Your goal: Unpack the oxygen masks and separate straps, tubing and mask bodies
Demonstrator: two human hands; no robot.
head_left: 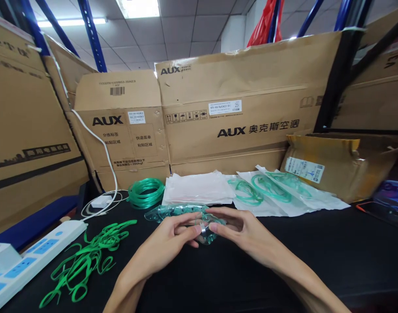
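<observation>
Clear plastic mask [182,213] being gripped by left hand [172,239] and right hand [238,230], fitting metal clip [203,228]; next needing firm press.

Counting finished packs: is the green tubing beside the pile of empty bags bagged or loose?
Loose: the green tubing coil lies bare on the black table, outside any bag.

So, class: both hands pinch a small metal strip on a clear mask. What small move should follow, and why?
Probably press the metal strip flat onto the clear mask: left hand and right hand both pinch it, and it looks curved up.
</observation>
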